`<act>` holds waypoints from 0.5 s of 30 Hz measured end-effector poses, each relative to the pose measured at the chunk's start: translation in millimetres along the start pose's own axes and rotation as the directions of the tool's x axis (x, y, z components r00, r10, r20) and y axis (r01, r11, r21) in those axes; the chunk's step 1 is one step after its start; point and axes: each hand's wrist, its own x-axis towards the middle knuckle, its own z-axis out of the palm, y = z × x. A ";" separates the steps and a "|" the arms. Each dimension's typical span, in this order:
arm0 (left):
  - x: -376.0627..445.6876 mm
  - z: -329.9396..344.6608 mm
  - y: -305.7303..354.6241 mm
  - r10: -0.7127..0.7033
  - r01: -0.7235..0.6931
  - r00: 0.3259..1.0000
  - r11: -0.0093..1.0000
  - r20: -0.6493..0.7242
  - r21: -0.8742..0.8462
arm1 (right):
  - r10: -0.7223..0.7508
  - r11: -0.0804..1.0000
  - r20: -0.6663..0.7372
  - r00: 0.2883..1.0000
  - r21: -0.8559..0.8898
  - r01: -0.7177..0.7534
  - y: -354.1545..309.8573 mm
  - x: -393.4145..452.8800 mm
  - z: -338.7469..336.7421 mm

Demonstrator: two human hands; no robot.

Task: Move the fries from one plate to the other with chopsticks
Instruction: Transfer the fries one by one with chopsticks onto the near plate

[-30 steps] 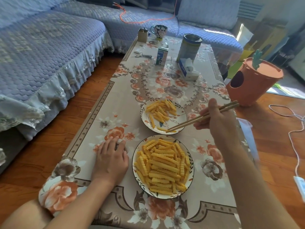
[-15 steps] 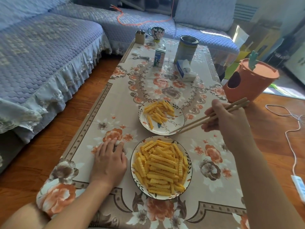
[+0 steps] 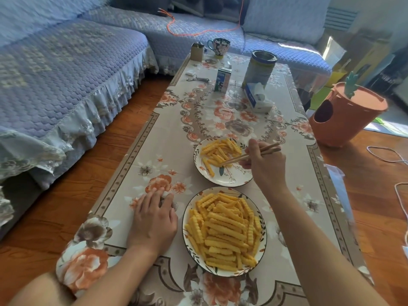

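Note:
Two floral-rimmed plates sit on the flowered tablecloth. The near plate (image 3: 187, 244) is heaped with crinkle-cut fries (image 3: 223, 233). The far plate (image 3: 234, 180) carries a smaller pile of fries (image 3: 217, 151) on its back left half. My right hand (image 3: 265, 166) hovers over the far plate's right side, gripping wooden chopsticks (image 3: 249, 154) whose tips rest among the fries near the plate's middle. Whether a fry is pinched there, I cannot tell. My left hand (image 3: 154, 219) lies flat on the cloth just left of the near plate, holding nothing.
Further back on the table stand a tall tin (image 3: 259, 68), a tissue pack (image 3: 258, 98), a small carton (image 3: 223, 81), a floral mug (image 3: 219, 46) and keys (image 3: 197, 78). A blue sofa (image 3: 66, 74) borders the left and back. An orange bin (image 3: 346, 113) stands at the right.
My right hand has swung the chopsticks back left from beyond the far plate's right rim, so their tips are in its fries. My left hand has stayed flat.

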 end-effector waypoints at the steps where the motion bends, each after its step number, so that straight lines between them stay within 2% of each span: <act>1: 0.5 0.0 0.0 -0.002 0.002 1.000 1.000 0.001 0.003 | -0.006 1.000 0.001 1.000 -0.015 0.006 -0.4 -0.4 0.8; 8: 0.8 0.5 0.0 -0.004 0.004 1.000 1.000 0.005 0.012 | -0.021 0.999 -0.044 0.999 -0.045 0.019 -8.8 0.0 -11.2; 15: 0.4 0.0 -0.3 -0.008 0.007 1.000 1.000 0.019 0.012 | -0.033 0.994 0.017 0.999 -0.101 0.034 -6.2 -3.4 -3.0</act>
